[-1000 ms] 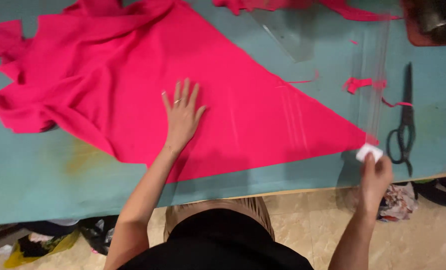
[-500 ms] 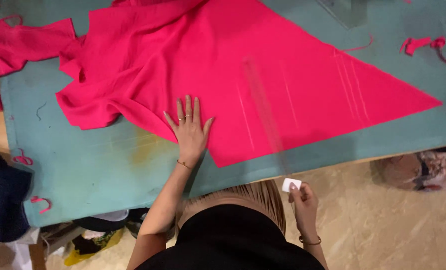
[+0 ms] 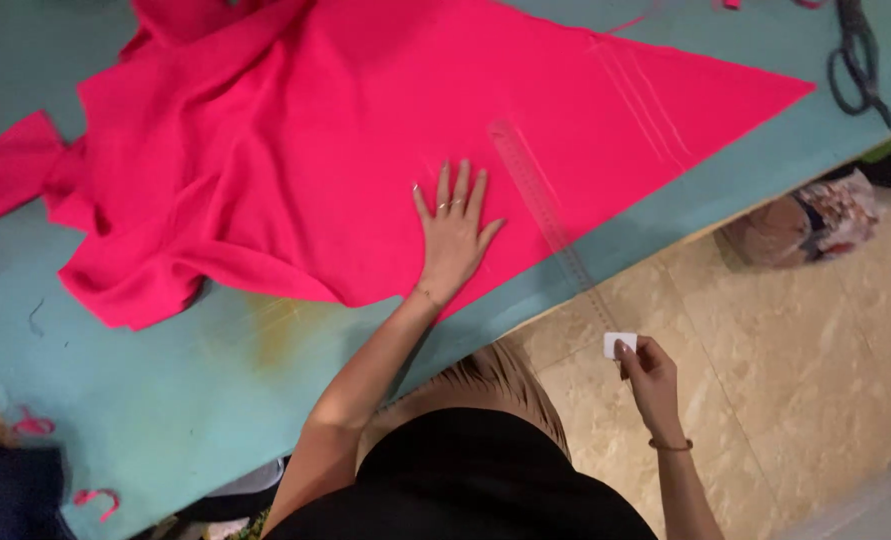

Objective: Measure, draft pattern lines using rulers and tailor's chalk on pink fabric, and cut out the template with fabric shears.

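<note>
Black-handled scissors point(image 3: 858, 60) on teal table point(image 3: 165, 400) at 1 o'clock. Small pink fabric scraps point(image 3: 35, 425) on table at 8 o'clock. Patterned cloth bundle point(image 3: 815, 215) on beige tiled floor point(image 3: 795, 380), 3 o'clock.

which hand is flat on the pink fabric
The left hand, fingers spread, palm down on the fabric. The right hand is off the table, pinching a small white chalk.

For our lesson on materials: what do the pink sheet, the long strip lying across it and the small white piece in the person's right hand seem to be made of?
Pink sheet: woven cloth, matte; it folds and wrinkles softly at the left.
Long strip: probably clear plastic, a ruler; the pink shows through it and its edges stay straight.
Small white piece, pinched in the right hand: opaque, matte, possibly chalk; too small to be sure.
</note>
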